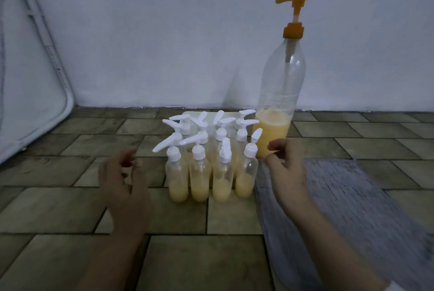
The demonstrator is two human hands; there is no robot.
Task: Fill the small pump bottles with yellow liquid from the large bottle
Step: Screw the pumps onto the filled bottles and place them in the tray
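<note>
Several small clear pump bottles [199, 173] with white pump heads stand in a tight cluster on the tiled floor, each partly filled with yellow liquid. Behind them on the right stands the large clear bottle [279, 93] with an orange pump top, yellow liquid only in its lower part. My left hand [122, 180] hovers left of the cluster, fingers loosely curled, holding nothing. My right hand [285, 168] hovers right of the cluster, just in front of the large bottle's base, fingers relaxed and empty. Both hands look blurred.
A grey cloth [340, 208] lies on the floor under my right forearm. A pale flat object [211, 114] shows behind the small bottles. A white wall [164, 32] closes the back, and a white framed panel [35, 102] leans at the left.
</note>
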